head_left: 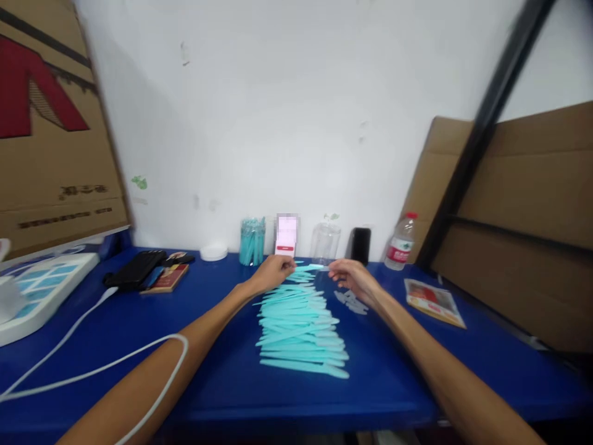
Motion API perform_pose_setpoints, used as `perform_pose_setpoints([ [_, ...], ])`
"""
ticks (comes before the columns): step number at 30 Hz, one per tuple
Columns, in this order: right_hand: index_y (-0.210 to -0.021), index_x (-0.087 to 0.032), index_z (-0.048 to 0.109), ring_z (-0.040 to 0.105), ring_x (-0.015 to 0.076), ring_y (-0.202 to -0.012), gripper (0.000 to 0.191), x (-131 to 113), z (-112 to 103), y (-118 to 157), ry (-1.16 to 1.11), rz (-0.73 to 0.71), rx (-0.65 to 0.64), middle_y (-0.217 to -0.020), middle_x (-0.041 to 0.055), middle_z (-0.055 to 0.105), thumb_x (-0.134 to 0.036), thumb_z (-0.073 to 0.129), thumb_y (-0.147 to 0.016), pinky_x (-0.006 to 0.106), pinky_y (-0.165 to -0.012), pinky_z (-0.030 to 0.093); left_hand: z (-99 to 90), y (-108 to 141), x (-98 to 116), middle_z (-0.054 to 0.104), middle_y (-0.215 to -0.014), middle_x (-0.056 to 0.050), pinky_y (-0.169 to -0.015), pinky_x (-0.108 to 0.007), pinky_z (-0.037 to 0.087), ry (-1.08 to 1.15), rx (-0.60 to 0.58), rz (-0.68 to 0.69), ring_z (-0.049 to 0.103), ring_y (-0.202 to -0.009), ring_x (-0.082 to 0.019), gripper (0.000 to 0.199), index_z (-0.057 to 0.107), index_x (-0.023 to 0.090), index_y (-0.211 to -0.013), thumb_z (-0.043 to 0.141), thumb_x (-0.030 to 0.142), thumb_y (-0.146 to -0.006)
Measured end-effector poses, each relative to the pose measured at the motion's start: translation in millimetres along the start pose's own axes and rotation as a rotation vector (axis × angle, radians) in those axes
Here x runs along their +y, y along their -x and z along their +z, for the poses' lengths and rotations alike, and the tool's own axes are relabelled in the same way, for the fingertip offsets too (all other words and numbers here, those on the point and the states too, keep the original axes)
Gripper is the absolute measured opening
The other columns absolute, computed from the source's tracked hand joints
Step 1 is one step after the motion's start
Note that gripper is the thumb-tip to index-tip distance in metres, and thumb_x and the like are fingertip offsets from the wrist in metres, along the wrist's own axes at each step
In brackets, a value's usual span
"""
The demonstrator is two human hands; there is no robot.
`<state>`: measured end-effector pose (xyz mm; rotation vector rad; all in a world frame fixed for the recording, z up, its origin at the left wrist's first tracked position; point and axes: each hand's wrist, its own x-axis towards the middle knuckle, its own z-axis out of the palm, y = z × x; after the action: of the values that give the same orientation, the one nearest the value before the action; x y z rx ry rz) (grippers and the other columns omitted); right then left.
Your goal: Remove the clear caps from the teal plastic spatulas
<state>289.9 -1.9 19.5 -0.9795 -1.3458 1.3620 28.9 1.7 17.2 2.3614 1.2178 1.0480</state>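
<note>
Looping toward the near-left corner of a blue table [222,395], a white cable [186,347] crosses a person's left forearm [208,324] and might snag should that arm draw back. The left hand [276,272], near the far edge, appears to pinch one end of a turquoise stick [307,268]; the right hand [352,276] grasps its pale other end. A slack pinch could drop it; a low wrist could scatter the row of sticks [296,327] or the translucent pieces [352,302]. From left: a clear jar packed with sticks [252,242] at the far edge; slim, smooth, seemingly plastic sticks overlapping toward the near edge; a rounded, see-through jar [326,242]; thin pieces heaped flat.
</note>
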Motion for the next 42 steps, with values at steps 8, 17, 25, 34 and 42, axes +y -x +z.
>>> perform_pose_setpoints([
  [8,-0.083,-0.016,0.071,0.06,0.0134,-0.063,0.022,2,-3,-3,0.066,-0.005,0.064,-0.079,0.0073,0.071,-0.017,0.075,-0.061,0.019,-0.046,0.046,-0.6,-1,-5,0.063,-0.066,0.0,-0.061,-0.024,0.039,0.025,-0.003,-0.028,0.057,-0.064,-0.015,0.017,0.069,0.015,-0.083,0.056,0.026,-0.079],
  [17,-0.08,-0.016,0.069,0.058,0.0136,-0.061,0.02,6,0,-5,0.087,-0.035,0.117,-0.077,0.0062,0.07,-0.019,0.073,-0.061,0.02,-0.044,0.042,-1.3,1,-3,0.064,-0.069,0.0,-0.059,-0.024,0.037,0.044,-0.035,-0.022,0.056,-0.064,-0.015,0.018,0.068,0.016,-0.084,0.054,0.028,-0.08],
  [25,-0.077,-0.016,0.071,0.056,0.0131,-0.059,0.019,2,13,-3,0.106,-0.063,0.058,-0.07,0.0032,0.068,-0.023,0.073,-0.06,0.02,-0.041,0.04,2.6,2,-1,0.063,-0.066,0.001,-0.056,-0.022,0.034,0.016,-0.035,-0.004,0.053,-0.06,-0.013,0.018,0.067,0.016,-0.08,0.053,0.025,-0.079],
  [34,-0.074,-0.015,0.072,0.062,0.0173,-0.061,0.025,4,19,-9,0.107,-0.157,0.052,-0.064,0.0038,0.067,-0.029,0.077,-0.053,0.025,-0.047,0.049,7.0,4,14,0.063,-0.066,0.001,-0.057,-0.023,0.034,-0.001,-0.025,0.011,0.054,-0.063,-0.014,0.017,0.067,0.016,-0.078,0.051,0.02,-0.079],
  [42,-0.075,-0.015,0.07,0.063,0.0165,-0.061,0.023,2,22,-4,0.167,-0.161,0.0,-0.067,0.0049,0.07,-0.03,0.074,-0.058,0.024,-0.049,0.049,1.2,1,17,0.065,-0.073,-0.001,-0.065,-0.025,0.039,-0.001,0.024,-0.006,0.057,-0.071,-0.017,0.018,0.068,0.016,-0.08,0.052,0.022,-0.079],
])
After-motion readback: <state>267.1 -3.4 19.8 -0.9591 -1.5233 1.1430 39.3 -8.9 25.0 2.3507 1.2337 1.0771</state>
